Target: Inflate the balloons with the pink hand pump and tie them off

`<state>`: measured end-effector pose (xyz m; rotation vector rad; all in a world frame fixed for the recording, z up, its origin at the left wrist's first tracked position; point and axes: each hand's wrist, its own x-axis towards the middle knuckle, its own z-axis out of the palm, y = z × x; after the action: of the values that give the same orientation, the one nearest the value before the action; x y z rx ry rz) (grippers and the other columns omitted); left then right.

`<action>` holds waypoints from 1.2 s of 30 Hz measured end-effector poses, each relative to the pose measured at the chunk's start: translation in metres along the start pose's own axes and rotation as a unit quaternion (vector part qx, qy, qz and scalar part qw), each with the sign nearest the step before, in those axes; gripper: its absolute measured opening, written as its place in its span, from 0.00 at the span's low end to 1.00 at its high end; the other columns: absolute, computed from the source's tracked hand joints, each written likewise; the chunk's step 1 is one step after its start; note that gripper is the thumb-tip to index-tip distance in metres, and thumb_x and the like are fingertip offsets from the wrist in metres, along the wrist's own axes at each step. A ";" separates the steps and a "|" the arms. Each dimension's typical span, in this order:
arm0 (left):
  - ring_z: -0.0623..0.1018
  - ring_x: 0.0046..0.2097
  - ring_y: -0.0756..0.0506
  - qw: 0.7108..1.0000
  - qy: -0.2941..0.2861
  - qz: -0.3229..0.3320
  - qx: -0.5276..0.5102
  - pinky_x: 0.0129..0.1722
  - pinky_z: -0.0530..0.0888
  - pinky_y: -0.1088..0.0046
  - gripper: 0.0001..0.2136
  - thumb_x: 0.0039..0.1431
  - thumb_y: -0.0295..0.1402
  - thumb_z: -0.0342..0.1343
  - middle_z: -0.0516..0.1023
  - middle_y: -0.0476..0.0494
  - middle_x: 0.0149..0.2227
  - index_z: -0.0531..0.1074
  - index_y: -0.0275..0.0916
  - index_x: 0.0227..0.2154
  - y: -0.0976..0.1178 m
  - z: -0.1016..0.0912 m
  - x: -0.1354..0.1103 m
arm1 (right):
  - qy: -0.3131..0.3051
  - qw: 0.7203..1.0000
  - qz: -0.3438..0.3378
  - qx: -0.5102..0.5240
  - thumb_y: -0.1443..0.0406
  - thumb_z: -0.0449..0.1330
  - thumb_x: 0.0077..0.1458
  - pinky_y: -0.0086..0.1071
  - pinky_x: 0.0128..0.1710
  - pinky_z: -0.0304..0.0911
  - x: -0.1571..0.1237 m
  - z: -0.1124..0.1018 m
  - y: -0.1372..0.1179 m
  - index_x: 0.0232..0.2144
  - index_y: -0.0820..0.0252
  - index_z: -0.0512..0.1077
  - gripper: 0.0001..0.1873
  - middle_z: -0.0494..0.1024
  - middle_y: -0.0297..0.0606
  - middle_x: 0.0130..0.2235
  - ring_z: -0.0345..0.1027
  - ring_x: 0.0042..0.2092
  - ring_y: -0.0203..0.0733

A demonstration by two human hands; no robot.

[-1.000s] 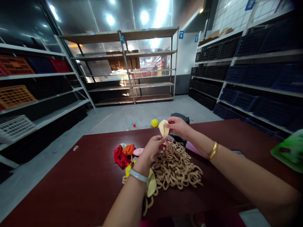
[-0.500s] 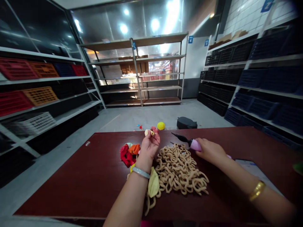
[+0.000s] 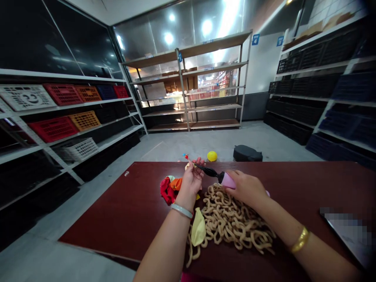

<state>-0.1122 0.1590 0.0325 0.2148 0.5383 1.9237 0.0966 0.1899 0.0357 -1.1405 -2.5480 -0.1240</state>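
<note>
My left hand (image 3: 194, 178) pinches a pale cream balloon (image 3: 187, 166), most of which its fingers hide. My right hand (image 3: 246, 188) is wrapped round a pink hand balloon pump (image 3: 228, 181). The pump's black nozzle points left, its tip at the fingers of my left hand by the balloon's mouth; whether it is inside, I cannot tell. Under my left wrist lies a flat pale yellow balloon (image 3: 199, 228). Red and orange deflated balloons (image 3: 168, 191) lie left of that hand. Below the pump spreads a heap of tan, curled, rope-like pieces (image 3: 232, 223).
The dark red table (image 3: 111, 219) carries a phone (image 3: 345, 231) at right. On the floor beyond are a yellow balloon-like ball (image 3: 212, 156) and a dark grey case (image 3: 247, 153). Racks with crates (image 3: 63, 128) stand left and right, and a shelf unit (image 3: 188, 82) stands behind.
My right hand has brought the pump leftward, so its nozzle now meets my left hand at the balloon. The camera view has turned slightly left.
</note>
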 end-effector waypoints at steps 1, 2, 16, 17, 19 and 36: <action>0.79 0.41 0.45 1.000 0.001 0.001 0.011 0.42 0.74 0.67 0.08 0.62 0.34 0.51 0.78 0.40 0.41 0.70 0.36 0.31 -0.002 0.000 0.000 | -0.002 1.000 0.000 0.003 0.50 0.55 0.51 0.36 0.34 0.60 -0.001 0.000 0.002 0.52 0.52 0.64 0.27 0.74 0.43 0.45 0.71 0.41 0.49; 0.79 0.41 0.45 1.000 0.001 0.001 0.019 0.41 0.74 0.68 0.08 0.62 0.35 0.51 0.78 0.40 0.41 0.69 0.36 0.31 -0.004 0.000 -0.001 | -0.005 1.000 0.000 0.007 0.51 0.55 0.51 0.36 0.34 0.60 -0.001 0.001 0.004 0.52 0.52 0.64 0.27 0.74 0.43 0.45 0.71 0.41 0.49; 0.77 0.46 0.44 0.993 -0.023 0.001 0.113 0.46 0.71 0.68 0.05 0.59 0.33 0.55 0.78 0.39 0.44 0.69 0.37 0.33 -0.021 0.006 -0.011 | -0.038 0.999 0.009 0.034 0.53 0.56 0.51 0.35 0.34 0.58 -0.004 -0.001 0.012 0.53 0.51 0.63 0.27 0.74 0.42 0.45 0.70 0.42 0.48; 0.77 0.46 0.44 0.993 -0.022 0.000 0.114 0.47 0.71 0.67 0.05 0.59 0.33 0.55 0.78 0.39 0.43 0.69 0.36 0.33 -0.023 0.007 -0.012 | -0.036 0.999 0.011 0.036 0.53 0.56 0.51 0.35 0.34 0.58 -0.004 -0.001 0.012 0.53 0.51 0.63 0.27 0.74 0.41 0.45 0.70 0.42 0.48; 0.77 0.46 0.43 0.993 -0.021 0.001 0.117 0.48 0.70 0.65 0.06 0.58 0.33 0.56 0.78 0.38 0.43 0.69 0.36 0.34 -0.028 0.010 -0.016 | -0.031 0.999 0.013 0.041 0.53 0.56 0.51 0.35 0.34 0.58 -0.005 -0.002 0.012 0.53 0.51 0.62 0.27 0.74 0.41 0.44 0.70 0.41 0.48; 0.73 0.52 0.40 0.993 -0.083 -0.049 0.071 0.49 0.70 0.61 0.11 0.55 0.27 0.55 0.75 0.37 0.49 0.73 0.36 0.42 -0.027 0.026 -0.034 | -0.015 0.997 0.006 0.075 0.53 0.56 0.51 0.36 0.38 0.59 -0.010 -0.007 0.007 0.53 0.51 0.62 0.27 0.73 0.40 0.46 0.69 0.44 0.47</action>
<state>-0.0663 0.1438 0.0462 0.4276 0.5636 1.7561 0.1092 0.1862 0.0381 -1.1063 -2.5276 0.0855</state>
